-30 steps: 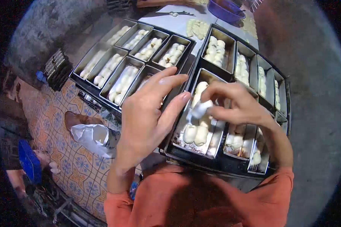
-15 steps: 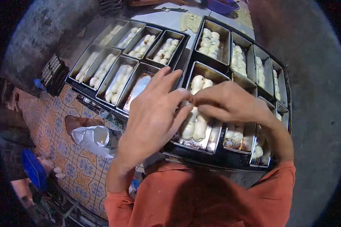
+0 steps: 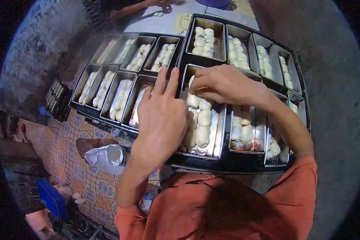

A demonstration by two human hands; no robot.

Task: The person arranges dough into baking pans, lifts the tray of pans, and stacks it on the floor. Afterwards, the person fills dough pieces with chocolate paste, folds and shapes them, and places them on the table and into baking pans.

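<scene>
My right hand (image 3: 224,84) reaches over the front loaf tin (image 3: 217,146), its fingers curled down at the upper end of the dough balls (image 3: 204,118) that lie in two rows there. Its fingertips press against a dough ball at that end, partly hidden by the hand. At the tin's left side is my left hand (image 3: 160,116), index and middle fingers stretched out and apart, with nothing visible in it. Its thumb is hidden. Under and beside it stands another loaf tin (image 3: 134,116), mostly covered by the hand, its metal floor partly showing.
Several more tins of dough stand on a left dark tray (image 3: 94,114) and a right dark tray (image 3: 196,166). Behind, another person's arm (image 3: 134,9) rests near a white table (image 3: 148,24). A white sack (image 3: 104,156) and a blue container (image 3: 51,198) are at lower left.
My hands, whose fingertips met above the front tin, have separated. My right hand has moved to the tin's upper end; my left hand has drawn to its left side. The camera view has shifted.
</scene>
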